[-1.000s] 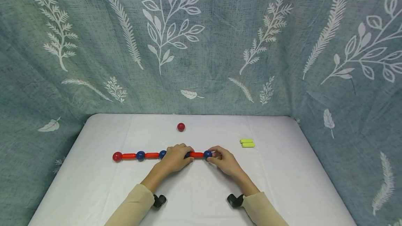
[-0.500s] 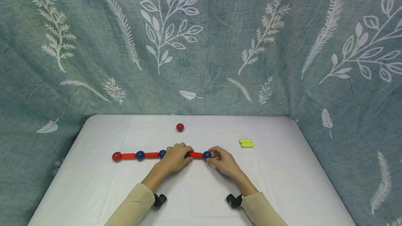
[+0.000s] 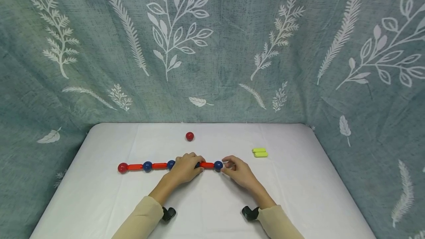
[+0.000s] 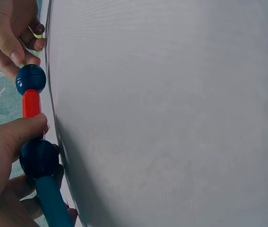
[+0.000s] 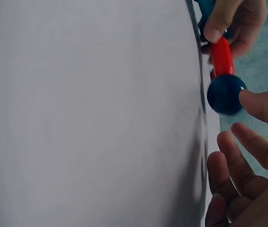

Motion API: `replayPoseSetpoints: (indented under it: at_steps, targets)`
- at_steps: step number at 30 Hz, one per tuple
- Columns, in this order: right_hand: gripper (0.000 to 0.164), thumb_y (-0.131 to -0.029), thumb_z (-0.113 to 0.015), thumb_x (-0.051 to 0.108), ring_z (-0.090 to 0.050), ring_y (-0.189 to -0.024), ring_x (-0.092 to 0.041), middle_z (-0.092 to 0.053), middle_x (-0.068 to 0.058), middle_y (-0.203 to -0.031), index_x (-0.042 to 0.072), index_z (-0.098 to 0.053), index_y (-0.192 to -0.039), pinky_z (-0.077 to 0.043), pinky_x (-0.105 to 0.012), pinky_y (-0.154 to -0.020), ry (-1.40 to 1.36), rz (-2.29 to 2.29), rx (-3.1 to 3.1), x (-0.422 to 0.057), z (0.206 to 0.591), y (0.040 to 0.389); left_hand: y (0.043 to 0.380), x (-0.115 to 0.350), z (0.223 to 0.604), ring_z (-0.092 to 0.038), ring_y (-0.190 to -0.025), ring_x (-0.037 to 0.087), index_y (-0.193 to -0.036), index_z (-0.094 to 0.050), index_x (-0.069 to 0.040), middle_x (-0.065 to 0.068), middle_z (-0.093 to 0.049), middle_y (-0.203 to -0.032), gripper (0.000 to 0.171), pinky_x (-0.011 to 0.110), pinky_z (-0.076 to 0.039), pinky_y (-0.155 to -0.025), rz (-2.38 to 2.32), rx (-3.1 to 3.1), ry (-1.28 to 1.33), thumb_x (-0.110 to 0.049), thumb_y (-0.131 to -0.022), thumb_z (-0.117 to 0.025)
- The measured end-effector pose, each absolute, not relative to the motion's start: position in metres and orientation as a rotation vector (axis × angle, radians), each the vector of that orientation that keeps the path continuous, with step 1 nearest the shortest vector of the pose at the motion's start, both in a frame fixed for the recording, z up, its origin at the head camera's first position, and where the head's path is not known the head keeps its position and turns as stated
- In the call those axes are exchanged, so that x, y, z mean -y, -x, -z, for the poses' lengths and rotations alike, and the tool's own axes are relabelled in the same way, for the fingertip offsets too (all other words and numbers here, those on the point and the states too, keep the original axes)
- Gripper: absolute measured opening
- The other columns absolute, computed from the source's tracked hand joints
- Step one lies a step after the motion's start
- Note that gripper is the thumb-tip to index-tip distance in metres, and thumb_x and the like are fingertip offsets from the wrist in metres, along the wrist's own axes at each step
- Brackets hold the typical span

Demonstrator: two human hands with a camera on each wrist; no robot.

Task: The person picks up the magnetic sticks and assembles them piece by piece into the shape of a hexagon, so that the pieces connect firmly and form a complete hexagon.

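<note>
A straight chain of balls and rods lies along the table. Its left end is a red ball (image 3: pixel 123 168), followed by red rods (image 3: pixel 134 167) and blue balls (image 3: pixel 147 166). My left hand (image 3: pixel 186 167) covers the chain's middle and grips it by a blue ball (image 4: pixel 39 158), where a blue rod (image 4: pixel 53 201) joins. Rightward, a short red rod (image 5: pixel 222 56) leads to the end blue ball (image 5: pixel 226 94). Beside that ball is my right hand (image 3: pixel 239 170), fingers apart and off it; the thumb tip is at its edge, contact unclear.
A loose red ball (image 3: pixel 189 136) sits near the back of the white table (image 3: pixel 99 194). Two yellow-green rods (image 3: pixel 260 152) lie side by side at the back right. A green leaf-patterned curtain (image 3: pixel 212 65) hangs behind the table.
My right hand's fingers have come off the end blue ball, and the hand has shifted slightly right. The left hand keeps its grip, and the chain stays in place.
</note>
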State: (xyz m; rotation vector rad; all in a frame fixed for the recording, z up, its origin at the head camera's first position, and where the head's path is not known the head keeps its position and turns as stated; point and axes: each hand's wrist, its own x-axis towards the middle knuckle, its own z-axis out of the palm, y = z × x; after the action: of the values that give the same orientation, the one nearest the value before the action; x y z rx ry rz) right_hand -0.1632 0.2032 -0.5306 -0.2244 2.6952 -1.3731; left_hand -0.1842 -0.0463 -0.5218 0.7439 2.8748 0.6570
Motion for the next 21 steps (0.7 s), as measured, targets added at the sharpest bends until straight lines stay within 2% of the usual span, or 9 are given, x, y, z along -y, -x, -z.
replayPoseSetpoints:
  at_steps: [13,17,21]
  targets:
    - [0.027,-0.094,-0.071,0.016,-0.054,-0.084,-0.021,-0.065,-0.009,-0.105,0.008,-0.069,-0.12,-0.045,-0.036,-0.071,0.115,1.276,-2.923,-0.278,0.512,0.166,0.183,0.047,0.522,-0.058,-0.103,0.025,-0.122,-0.069,-0.02,0.002,-0.063,-0.11,0.028,0.053,-0.043,-0.086,-0.675,-2.856,-0.751,-0.031,-0.096,-0.069]
    - [0.026,-0.093,-0.071,0.012,-0.056,-0.084,-0.026,-0.065,-0.015,-0.103,0.004,-0.069,-0.118,-0.045,-0.04,-0.073,0.125,1.226,-3.02,-0.3,0.51,0.172,0.184,0.048,0.523,-0.059,-0.104,0.026,-0.122,-0.069,-0.02,0.003,-0.063,-0.111,0.028,0.054,-0.043,-0.086,-0.671,-2.86,-0.744,-0.032,-0.096,-0.069]
    - [0.026,-0.093,-0.071,0.012,-0.059,-0.091,-0.034,-0.062,-0.022,-0.109,0.003,-0.069,-0.118,-0.047,-0.047,-0.077,0.066,1.179,-3.041,-0.319,0.51,0.177,0.185,0.048,0.523,-0.059,-0.105,0.026,-0.122,-0.069,-0.02,0.003,-0.063,-0.112,0.029,0.054,-0.043,-0.086,-0.667,-2.862,-0.741,-0.032,-0.096,-0.069]
